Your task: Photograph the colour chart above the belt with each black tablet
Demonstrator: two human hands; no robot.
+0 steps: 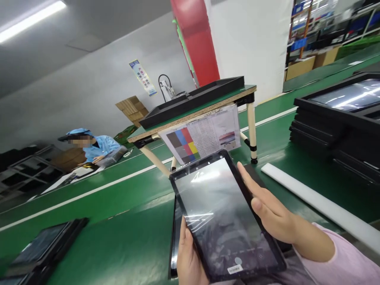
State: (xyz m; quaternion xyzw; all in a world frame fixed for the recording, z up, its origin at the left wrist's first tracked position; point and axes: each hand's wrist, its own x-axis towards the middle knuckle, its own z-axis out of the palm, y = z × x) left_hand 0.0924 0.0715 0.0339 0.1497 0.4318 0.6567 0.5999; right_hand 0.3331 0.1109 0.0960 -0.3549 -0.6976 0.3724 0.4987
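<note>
Tablet (pixel 222 206) held up btwn both hands, screen lit, tilted. L hand (pixel 190 259) clamped on its left edge, thumb up alongside. R hand (pixel 276 217) against right edge, fingers straight; far side hidden, can't tell if it grips. Dark panel (pixel 175 245) partly under tablet, by L hand. Colour chart (pixel 202 138) on small stand (pixel 192 114) beyond hands. White strip (pixel 311 200) right of R hand, black trays (pixel 314 134) farther out.
</note>
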